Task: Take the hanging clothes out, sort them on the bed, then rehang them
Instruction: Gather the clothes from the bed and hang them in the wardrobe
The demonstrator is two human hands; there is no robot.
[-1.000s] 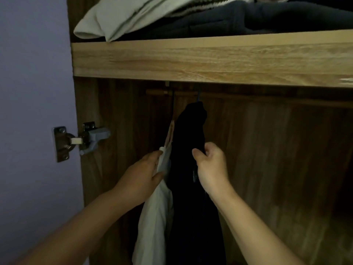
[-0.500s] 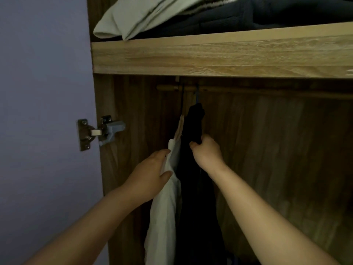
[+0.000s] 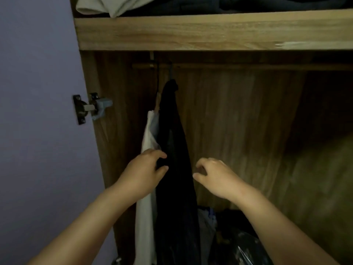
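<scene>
Two garments hang from the wooden rail [image 3: 238,66] at the left end of the wardrobe: a white garment [image 3: 146,188] on a wooden hanger and a black garment [image 3: 174,150] just right of it. My left hand [image 3: 146,174] reaches between them, fingers and thumb curled at the left edge of the black garment; whether it actually grips the cloth is unclear. My right hand [image 3: 217,175] hovers just right of the black garment with loosely curled fingers, holding nothing.
A wooden shelf [image 3: 210,33] overhead carries folded light and dark clothes [image 3: 114,6]. The purple door [image 3: 38,111] with its metal hinge [image 3: 89,108] stands open at left. Dark bags and bundles [image 3: 238,245] lie on the wardrobe floor. The rail's right stretch is bare.
My right hand has let go of the black garment and dropped down to its right. My left hand has moved lower, from the white garment to the black one's edge.
</scene>
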